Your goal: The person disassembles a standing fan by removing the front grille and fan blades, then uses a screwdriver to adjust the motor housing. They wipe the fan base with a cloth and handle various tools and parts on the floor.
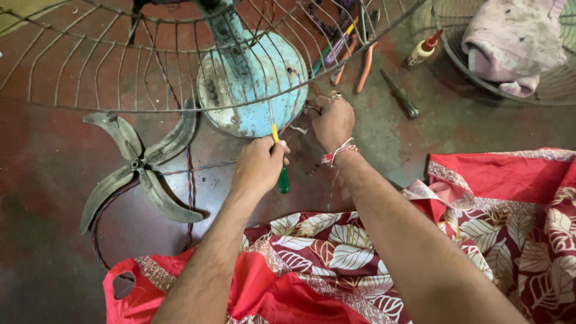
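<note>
Red leaf-print cloth [336,264] nearest | left hand [259,165] fisted around green-yellow screwdriver [281,168], tip at blue fan base [255,90] on floor | right hand [333,120] pinching wires [307,109] beside base | fan blade [141,168] left

Free room and obstacles, head view. The wire fan guard [120,66] is arching over the upper left, closing access from above to the pale blue fan base [255,84]. L hand [259,165], gripping a green-and-yellow screwdriver [281,171], and R hand [333,122] are occupying the gap just below the base. The detached fan blade [141,171] and trailing wires [191,186] are blocking the floor at left. Pliers [360,63], a dark screwdriver [401,95] and a small bottle [423,49] are cluttering the upper right, w/ a second guard [462,60] holding a rag [516,42] beyond. Bare floor [36,252] is lying open at lower left and btwn R hand and the red patterned cloth [510,198].
</note>
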